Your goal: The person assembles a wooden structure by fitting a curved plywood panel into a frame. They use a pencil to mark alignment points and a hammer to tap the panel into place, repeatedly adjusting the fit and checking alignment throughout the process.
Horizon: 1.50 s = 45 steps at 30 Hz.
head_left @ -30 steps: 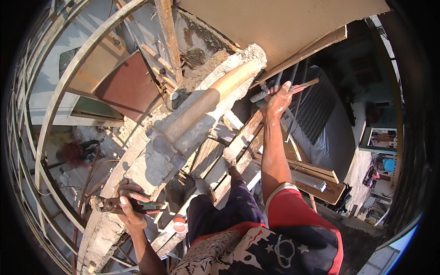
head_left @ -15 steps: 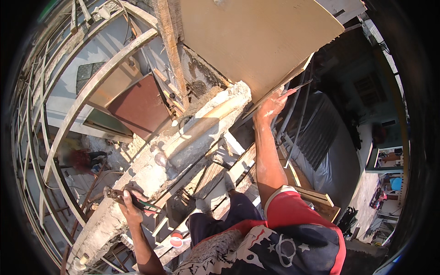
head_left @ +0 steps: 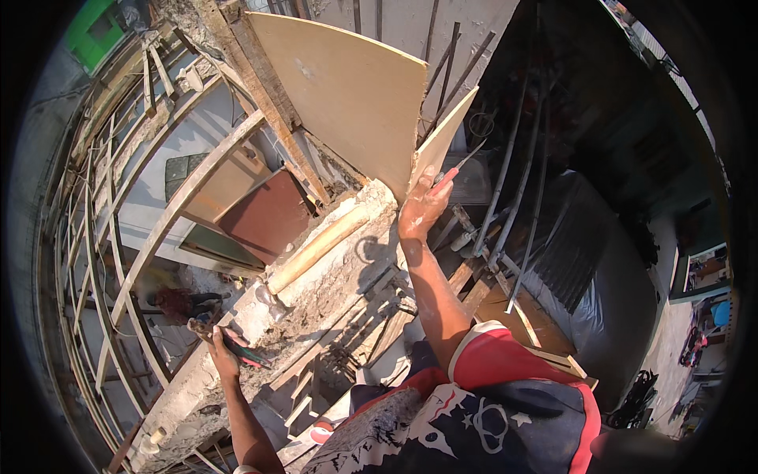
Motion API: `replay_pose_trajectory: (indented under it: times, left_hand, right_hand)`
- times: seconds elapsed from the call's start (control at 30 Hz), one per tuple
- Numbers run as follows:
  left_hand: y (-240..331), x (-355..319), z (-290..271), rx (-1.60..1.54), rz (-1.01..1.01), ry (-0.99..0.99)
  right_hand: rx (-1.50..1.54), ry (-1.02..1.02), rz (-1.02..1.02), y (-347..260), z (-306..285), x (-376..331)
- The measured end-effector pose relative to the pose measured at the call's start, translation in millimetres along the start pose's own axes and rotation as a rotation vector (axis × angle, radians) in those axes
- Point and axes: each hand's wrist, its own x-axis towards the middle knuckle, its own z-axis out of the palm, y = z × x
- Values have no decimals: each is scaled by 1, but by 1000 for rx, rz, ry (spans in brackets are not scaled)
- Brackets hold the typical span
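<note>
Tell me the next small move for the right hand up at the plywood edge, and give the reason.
Probably bring the red-handled tool onto the edge of the narrow plywood strip. The right hand grips the tool right beside that strip, where it meets the large plywood sheet above the concrete beam. The left hand, holding pliers, rests far down the beam and cannot steady the strip.

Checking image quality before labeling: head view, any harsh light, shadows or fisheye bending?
Head view: hard sunlight on the plywood sheet and concrete beam; right side sits in deep shadow; the right hand casts a shadow on the beam; rails at left bend toward the rim.
</note>
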Motion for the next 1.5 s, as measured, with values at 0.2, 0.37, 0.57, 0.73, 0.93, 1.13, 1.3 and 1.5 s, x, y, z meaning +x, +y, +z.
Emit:
replay_pose_trajectory:
  times: [0.2, 0.37, 0.57, 0.73, 0.93, 1.13, 1.3, 1.5]
  left_hand:
    - [20, -7, 3, -76, 131, 145]
    - [22, -51, -14, -196, 128, 294]
    - [16, -142, 10, -147, -42, 431]
    - [-41, -238, 14, -284, -111, 551]
    - [-81, -317, -1, -363, -276, 786]
    - [-83, -334, -45, -416, -321, 891]
    - [-79, -325, -93, -368, -316, 857]
    - [-76, -265, -151, -329, -132, 689]
  right_hand:
    - [138, -179, 213, -18, -3, 5]
    - [202, -354, 97, -16, -39, -6]
    - [-104, -989, -300, -5, -123, -79]
    - [-43, -1736, -530, -52, -98, -171]
    - [-215, -1852, -1051, -99, -17, -305]
    - [-186, -1707, -1419, -67, 41, -380]
    - [-247, -1697, -1381, -77, 33, -400]
    - [-120, -1563, -1326, -122, 7, -420]
